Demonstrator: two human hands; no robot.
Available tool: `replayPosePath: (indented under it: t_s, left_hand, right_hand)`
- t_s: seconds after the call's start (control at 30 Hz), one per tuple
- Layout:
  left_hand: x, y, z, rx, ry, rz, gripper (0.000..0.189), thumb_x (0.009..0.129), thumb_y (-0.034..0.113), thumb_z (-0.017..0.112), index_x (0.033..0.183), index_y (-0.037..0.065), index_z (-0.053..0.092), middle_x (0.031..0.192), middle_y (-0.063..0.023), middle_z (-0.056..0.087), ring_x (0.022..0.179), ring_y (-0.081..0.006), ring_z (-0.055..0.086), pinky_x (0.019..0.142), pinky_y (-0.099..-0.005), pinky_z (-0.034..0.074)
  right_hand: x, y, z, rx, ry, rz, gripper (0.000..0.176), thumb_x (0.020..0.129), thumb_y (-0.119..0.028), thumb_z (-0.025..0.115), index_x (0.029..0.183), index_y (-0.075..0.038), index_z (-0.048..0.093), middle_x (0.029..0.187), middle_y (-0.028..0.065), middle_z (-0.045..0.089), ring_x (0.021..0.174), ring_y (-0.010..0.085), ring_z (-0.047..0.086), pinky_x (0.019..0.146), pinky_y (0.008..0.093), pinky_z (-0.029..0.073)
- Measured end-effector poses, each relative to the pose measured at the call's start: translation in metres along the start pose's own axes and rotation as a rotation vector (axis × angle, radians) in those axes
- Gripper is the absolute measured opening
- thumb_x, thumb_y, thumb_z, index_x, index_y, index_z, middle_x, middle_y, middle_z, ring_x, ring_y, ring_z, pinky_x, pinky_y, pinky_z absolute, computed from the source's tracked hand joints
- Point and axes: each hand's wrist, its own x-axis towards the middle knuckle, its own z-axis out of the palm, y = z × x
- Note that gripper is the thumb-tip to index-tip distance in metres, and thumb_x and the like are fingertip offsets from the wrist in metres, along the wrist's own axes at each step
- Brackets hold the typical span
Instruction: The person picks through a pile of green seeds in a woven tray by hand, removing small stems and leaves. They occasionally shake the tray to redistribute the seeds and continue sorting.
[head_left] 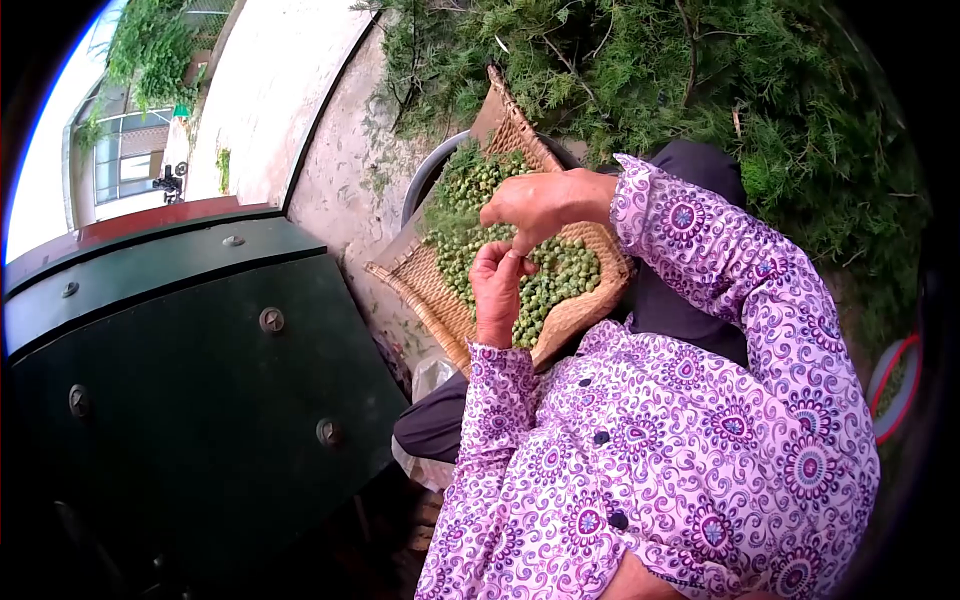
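A woven basket tray [420, 285] holds a heap of small round green cones [570, 275]. Over it, my right hand [550, 205] is closed on a feathery green sprig [455, 222], which looks blurred. Just below it, my left hand [497, 290] has its thumb and fingers pinched together, near the right fingertips. What the left fingers hold, if anything, is too small to make out.
Cut evergreen branches [640, 80] are piled behind and to the right. A metal basin [425, 175] shows under the tray. A dark green metal panel [200, 400] with round studs stands at left, and a pale plastic bag [430, 470] lies by my leg.
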Motion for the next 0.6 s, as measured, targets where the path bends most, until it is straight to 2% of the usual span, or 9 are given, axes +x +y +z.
replayPosePath:
  t_s: [0.07, 0.17, 0.27, 0.33, 0.37, 0.43, 0.47, 0.53, 0.6]
  left_hand:
    - [-0.002, 0.013, 0.005, -0.054, 0.006, 0.07, 0.003, 0.084, 0.002, 0.055, 0.086, 0.0, 0.054, 0.074, -0.0055, 0.059, 0.059, -0.013, 0.056, 0.057, -0.0248, 0.048]
    - [-0.009, 0.021, 0.01, -0.014, 0.089, 0.088, 0.005, 0.082, -0.001, 0.056, 0.086, 0.001, 0.055, 0.073, -0.0057, 0.059, 0.056, -0.0125, 0.054, 0.055, -0.0251, 0.048]
    - [-0.011, 0.01, -0.011, -0.073, 0.069, 0.125, 0.01, 0.08, -0.004, 0.055, 0.088, 0.002, 0.056, 0.075, -0.0065, 0.06, 0.055, -0.0117, 0.054, 0.054, -0.0241, 0.048]
    - [-0.019, 0.007, -0.019, -0.07, 0.12, 0.134, 0.012, 0.078, -0.005, 0.053, 0.086, 0.002, 0.059, 0.073, -0.0059, 0.06, 0.054, -0.0107, 0.052, 0.052, -0.0228, 0.046]
    - [-0.02, -0.002, -0.035, 0.03, 0.15, 0.08, 0.012, 0.077, -0.005, 0.052, 0.084, 0.002, 0.06, 0.071, -0.0051, 0.059, 0.053, -0.0104, 0.052, 0.052, -0.0223, 0.046]
    - [-0.023, -0.012, -0.049, 0.286, 0.235, -0.122, 0.014, 0.075, -0.003, 0.049, 0.077, 0.0, 0.062, 0.066, -0.0027, 0.058, 0.053, -0.0099, 0.051, 0.051, -0.0217, 0.044]
    - [-0.022, -0.032, -0.064, 0.365, 0.213, -0.174, 0.014, 0.072, -0.002, 0.05, 0.079, 0.0, 0.062, 0.066, -0.0022, 0.058, 0.054, -0.0098, 0.052, 0.05, -0.0218, 0.043]
    - [-0.025, -0.059, -0.07, 0.588, 0.186, -0.282, 0.015, 0.071, 0.0, 0.053, 0.081, -0.001, 0.064, 0.067, -0.0037, 0.06, 0.056, -0.0108, 0.054, 0.053, -0.0245, 0.046]
    - [-0.026, -0.08, -0.067, 0.889, 0.124, -0.192, 0.017, 0.068, 0.004, 0.056, 0.082, -0.001, 0.065, 0.069, -0.007, 0.064, 0.059, -0.0138, 0.058, 0.058, -0.0279, 0.048]
  right_hand:
    - [0.004, -0.005, 0.01, 0.105, -0.09, 0.026, 0.03, 0.067, -0.009, 0.063, 0.093, 0.004, 0.057, 0.082, 0.0165, 0.062, 0.078, 0.0293, 0.061, 0.066, 0.0379, 0.048]
    - [0.006, -0.002, 0.018, 0.178, -0.069, 0.041, 0.02, 0.068, -0.005, 0.06, 0.086, 0.003, 0.06, 0.079, 0.0166, 0.062, 0.076, 0.0295, 0.061, 0.064, 0.0373, 0.048]
    - [0.006, -0.003, 0.02, 0.109, -0.104, 0.016, 0.016, 0.065, 0.0, 0.06, 0.081, 0.004, 0.063, 0.084, 0.0185, 0.063, 0.072, 0.028, 0.061, 0.06, 0.0365, 0.048]
    - [0.002, -0.001, 0.028, -0.11, -0.131, 0.027, 0.013, 0.065, 0.001, 0.059, 0.077, 0.004, 0.063, 0.082, 0.0197, 0.062, 0.071, 0.0285, 0.061, 0.061, 0.0374, 0.049]
    - [0.001, -0.004, 0.032, -0.108, -0.142, 0.127, 0.012, 0.066, 0.002, 0.057, 0.076, 0.004, 0.063, 0.082, 0.0199, 0.062, 0.074, 0.0291, 0.062, 0.063, 0.0371, 0.05]
    - [-0.001, -0.009, 0.03, -0.129, -0.201, 0.133, 0.013, 0.066, 0.002, 0.056, 0.077, 0.004, 0.063, 0.082, 0.0199, 0.062, 0.075, 0.0294, 0.062, 0.064, 0.037, 0.05]
    - [0.0, -0.011, 0.031, -0.154, -0.258, 0.14, 0.014, 0.067, 0.002, 0.055, 0.078, 0.004, 0.063, 0.082, 0.0199, 0.062, 0.077, 0.0296, 0.062, 0.065, 0.0368, 0.05]
    - [0.003, -0.008, 0.028, -0.127, -0.204, 0.093, 0.014, 0.067, 0.004, 0.052, 0.077, 0.005, 0.062, 0.081, 0.0201, 0.062, 0.078, 0.0298, 0.062, 0.066, 0.0374, 0.05]
    - [0.01, 0.0, 0.027, -0.108, 0.02, 0.047, 0.014, 0.064, -0.002, 0.056, 0.078, 0.002, 0.061, 0.073, 0.0177, 0.06, 0.072, 0.0303, 0.061, 0.065, 0.0398, 0.049]
